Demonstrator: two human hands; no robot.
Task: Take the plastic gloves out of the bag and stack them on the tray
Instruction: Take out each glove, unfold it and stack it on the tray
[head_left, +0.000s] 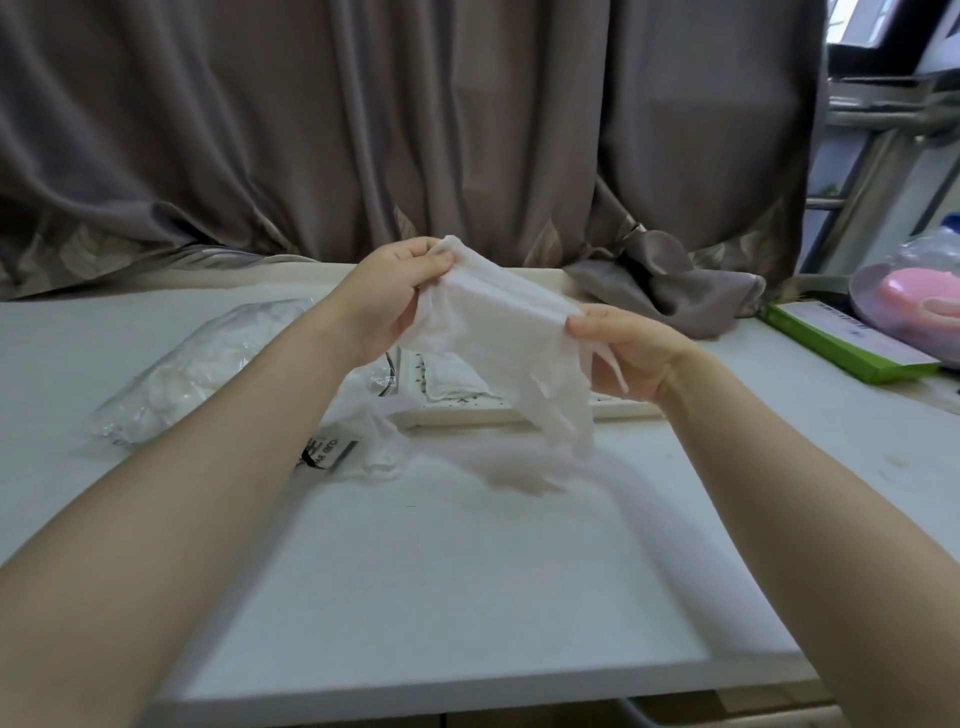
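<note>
A thin, translucent white plastic glove is stretched in the air between both hands, its fingers dangling down to the right. My left hand pinches the glove's upper left edge. My right hand pinches its right edge. Below and behind the glove lies a cream tray with a pale glove on it, mostly hidden by my hands. A clear plastic bag with more gloves inside lies on the table to the left, its printed label end near my left forearm.
The white table ends near the bottom of the view. A grey curtain hangs behind, with a bunched fold on the table at right. A green box and a pink item under a clear cover sit far right.
</note>
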